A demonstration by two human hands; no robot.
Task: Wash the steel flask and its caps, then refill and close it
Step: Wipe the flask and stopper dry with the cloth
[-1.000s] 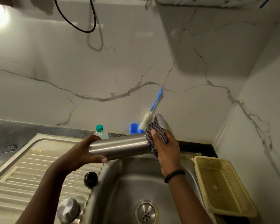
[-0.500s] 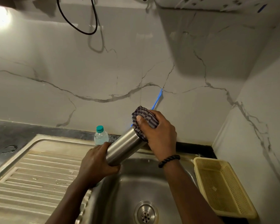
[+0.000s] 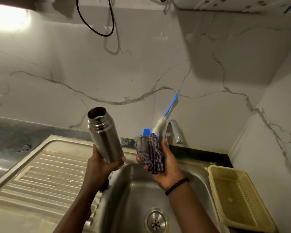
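The steel flask point(image 3: 104, 137) stands nearly upright in the air, its open threaded mouth tilted up and to the left. My left hand point(image 3: 102, 167) grips its lower end from below. To its right, my right hand point(image 3: 165, 165) holds a crumpled checked cloth point(image 3: 149, 152) above the sink basin point(image 3: 134, 195), apart from the flask. The flask's caps are hidden behind my left arm.
A chrome tap point(image 3: 174, 132) rises behind the basin, with a blue-handled bottle brush point(image 3: 166, 115) leaning on the wall beside it. A yellow plastic basket point(image 3: 238, 197) sits right of the sink. The ribbed drainboard point(image 3: 45, 175) lies at left. The drain point(image 3: 156, 221) is at the bottom.
The flask swung from lying sideways to nearly upright, mouth up. My right hand pulled the cloth off the flask's end and now holds it apart to the right.
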